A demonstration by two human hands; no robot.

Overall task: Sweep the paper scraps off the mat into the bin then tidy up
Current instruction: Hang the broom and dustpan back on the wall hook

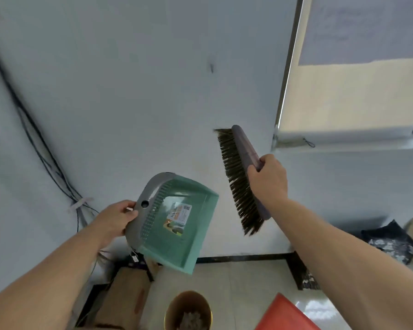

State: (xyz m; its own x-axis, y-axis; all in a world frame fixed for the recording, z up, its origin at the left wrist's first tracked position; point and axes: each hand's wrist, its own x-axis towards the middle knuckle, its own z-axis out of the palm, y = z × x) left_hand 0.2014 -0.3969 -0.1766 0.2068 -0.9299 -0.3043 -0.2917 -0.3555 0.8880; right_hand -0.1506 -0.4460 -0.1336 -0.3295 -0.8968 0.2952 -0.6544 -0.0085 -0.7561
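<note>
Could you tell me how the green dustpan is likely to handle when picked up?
Probably light: the left hand holds the dustpan up by its grey rim alone. Likely stiff, since the tray shows no sag. Its smooth plastic may be somewhat slippery.

A printed label sits inside the green dustpan; its text is too blurred to read.

You have: cables down the wall, 9 o'clock | roller blind, 2 o'clock | cardboard box, 7 o'clock | dark patterned bag, 4 o'clock
</note>
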